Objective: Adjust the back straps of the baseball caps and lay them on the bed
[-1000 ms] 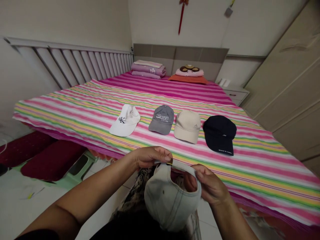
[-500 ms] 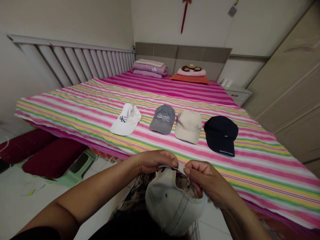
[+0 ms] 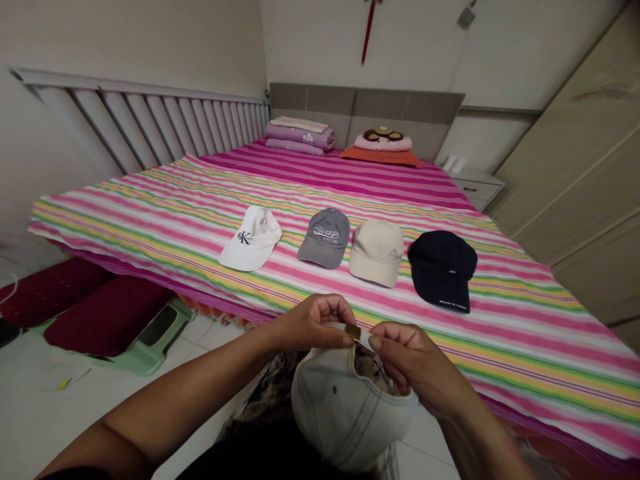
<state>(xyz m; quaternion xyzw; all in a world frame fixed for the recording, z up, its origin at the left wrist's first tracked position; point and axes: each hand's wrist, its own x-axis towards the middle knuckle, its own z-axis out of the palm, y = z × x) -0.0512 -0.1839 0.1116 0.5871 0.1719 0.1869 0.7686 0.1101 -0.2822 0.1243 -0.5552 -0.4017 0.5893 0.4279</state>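
Observation:
A pale grey-green baseball cap (image 3: 340, 407) hangs low in front of my body, its back opening turned up toward me. My left hand (image 3: 320, 323) pinches the cap's back strap beside a brass-coloured buckle (image 3: 353, 332). On the other side of that buckle, my right hand (image 3: 400, 350) grips the strap between thumb and fingers. Beyond my hands, a row of caps lies on the bed: a white cap (image 3: 254, 239), a grey cap (image 3: 325, 239), a beige cap (image 3: 377, 252) and a dark navy cap (image 3: 443, 270).
The bed (image 3: 150, 217) has a striped cover. Folded purple bedding (image 3: 299, 138) and an orange pillow (image 3: 380, 157) lie by the headboard (image 3: 315, 101). Dark red-topped green stools (image 3: 113, 313) stand at the lower left. A white nightstand (image 3: 477, 190) is at the far right.
My left thumb has shifted down onto the strap, and the brass-coloured buckle now shows plainly between my hands. The right hand and the caps on the bed stay about where they were.

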